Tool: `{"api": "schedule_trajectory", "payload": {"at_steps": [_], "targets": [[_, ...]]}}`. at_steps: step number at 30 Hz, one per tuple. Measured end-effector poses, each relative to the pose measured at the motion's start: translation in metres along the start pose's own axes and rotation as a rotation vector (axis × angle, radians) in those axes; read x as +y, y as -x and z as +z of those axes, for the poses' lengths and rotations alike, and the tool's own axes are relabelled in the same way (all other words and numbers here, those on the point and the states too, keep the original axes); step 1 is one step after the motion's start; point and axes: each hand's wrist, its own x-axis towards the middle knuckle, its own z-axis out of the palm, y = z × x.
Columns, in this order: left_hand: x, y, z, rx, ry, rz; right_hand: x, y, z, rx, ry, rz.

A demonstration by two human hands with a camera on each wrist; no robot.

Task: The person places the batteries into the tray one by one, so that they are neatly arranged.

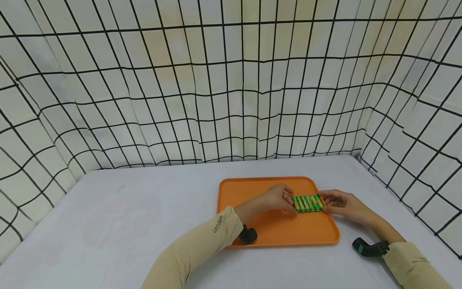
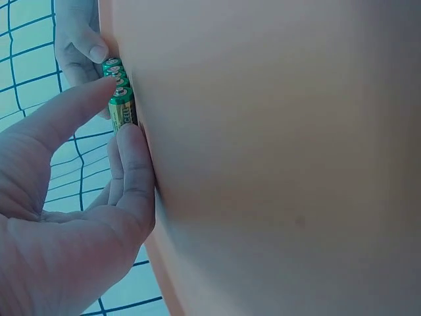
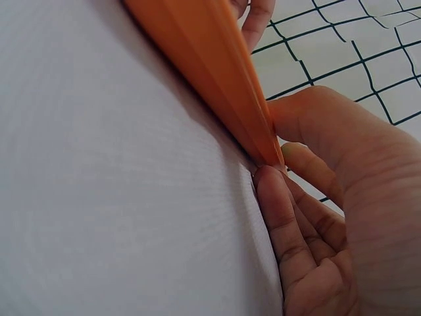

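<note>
A row of green and gold batteries [image 1: 307, 203] lies side by side on the orange tray [image 1: 249, 184], near its right rim. My left hand [image 1: 278, 199] is at the row's left end. In the left wrist view, its thumb and fingertips pinch the nearest battery [image 2: 122, 108] at its two ends. At the row's right end, my right hand [image 1: 343, 204] reaches over the tray rim with thumb and fingers around the last batteries. The rim hides most of that hold in the right wrist view, where the right hand [image 3: 322, 217] touches the tray edge [image 3: 253, 92].
A white cloth-covered table [image 1: 144, 216] extends around the tray, mostly to the left. White walls with a black grid [image 1: 231, 94] stand behind and at both sides. Black wrist cameras [image 1: 371, 248] sit on both wrists.
</note>
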Motion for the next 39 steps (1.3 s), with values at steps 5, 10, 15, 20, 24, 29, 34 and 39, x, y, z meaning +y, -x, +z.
{"api": "schedule_trajectory", "payload": {"at_steps": [5, 10, 15, 20, 24, 29, 34, 39], "targets": [[0.000, 0.002, -0.002, -0.015, -0.017, 0.003, 0.001, 0.001, 0.000, 0.003, 0.002, -0.002], [-0.001, 0.004, -0.005, -0.038, -0.022, -0.006, 0.001, 0.001, 0.000, 0.004, 0.003, -0.021], [-0.002, 0.008, -0.010, -0.046, -0.028, -0.025, 0.000, 0.001, 0.001, 0.004, 0.008, -0.055], [-0.003, 0.016, -0.017, -0.057, 0.005, -0.003, 0.000, 0.001, 0.001, 0.003, 0.014, -0.071], [-0.004, 0.026, -0.027, -0.047, 0.045, 0.061, 0.002, 0.003, 0.001, 0.008, 0.027, -0.064], [-0.006, 0.039, -0.041, -0.035, 0.047, 0.096, 0.005, 0.003, 0.000, 0.024, 0.055, -0.068], [-0.006, 0.053, -0.050, 0.010, 0.011, 0.101, 0.005, 0.004, 0.001, 0.029, 0.065, -0.073], [-0.008, 0.070, -0.060, 0.061, 0.024, 0.145, 0.001, 0.004, 0.001, 0.028, 0.086, -0.021]]}}
